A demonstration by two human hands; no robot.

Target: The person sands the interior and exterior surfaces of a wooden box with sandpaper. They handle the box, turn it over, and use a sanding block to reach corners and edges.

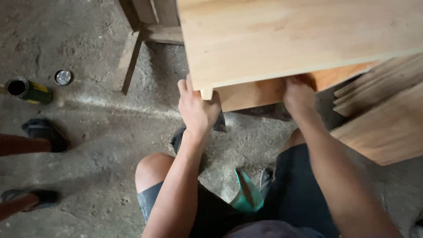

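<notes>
On a rough grey concrete workshop floor, seen from above by a head-worn camera:

- At the far left, another person's two feet in dark sandals stand on the floor, well apart from the work.
- Above them lies a tin can on its side, dark mouth open, with a small round metal lid just beside it.
- Further right, a dark wooden frame leg slants down to the floor.
- The person's left hand curls its fingers over the near left corner of a pale wooden board, the thumb pressed beside a short wooden peg that sticks down from the edge. The grip is closed on the board's edge.
- The board fills the top of the view, flat and wide. It looks stiff and fairly heavy, smooth-faced, with hard corners; it would best be held along its edges with both hands, as here.
- Between the person's bare knees stands a teal plastic bottle.
- The right hand reaches under the board's near edge, against an orange-toned panel beneath; its fingers are hidden, so the grip cannot be judged.
- At the far right, more wooden planks lie stacked aslant.
</notes>
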